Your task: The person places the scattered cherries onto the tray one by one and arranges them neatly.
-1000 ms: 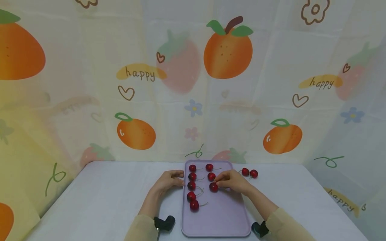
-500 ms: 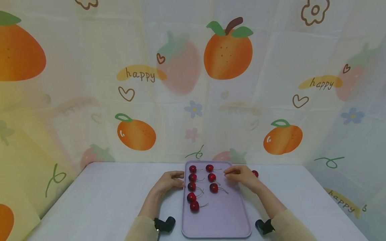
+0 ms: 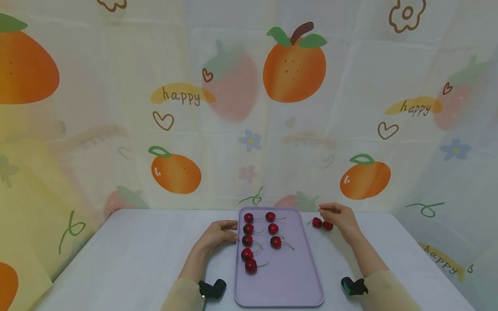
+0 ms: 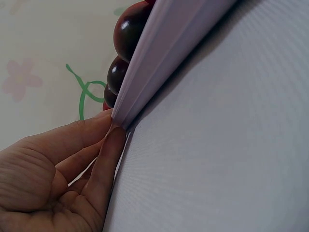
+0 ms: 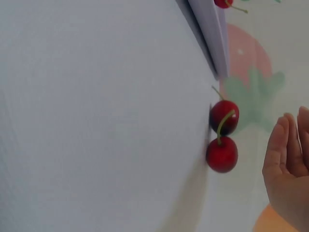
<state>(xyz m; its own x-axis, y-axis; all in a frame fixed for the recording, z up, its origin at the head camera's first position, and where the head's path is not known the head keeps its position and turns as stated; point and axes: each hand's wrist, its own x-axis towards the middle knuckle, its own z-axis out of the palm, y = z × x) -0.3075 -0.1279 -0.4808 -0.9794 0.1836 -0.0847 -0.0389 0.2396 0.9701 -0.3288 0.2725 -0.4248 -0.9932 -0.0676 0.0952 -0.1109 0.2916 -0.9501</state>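
A lilac tray lies on the table with red cherries in two columns. The left column holds several, among them a front cherry; the right column has three, the nearest being a cherry with its stem to the right. My left hand pinches the tray's left rim between thumb and fingers, as the left wrist view shows. Off the tray's right side, two cherries touch: a left cherry and a right cherry. My right hand hovers just above and beside them, fingers extended, holding nothing.
The table has a white cover. Behind it hangs a fruit-patterned cloth, which also covers the sides. A dark wrist camera sits on the left arm, another wrist camera on the right.
My right hand has let go of the nearest cherry in the tray's right column and moved right, off the tray, to the two loose cherries. The left hand stays at the rim.
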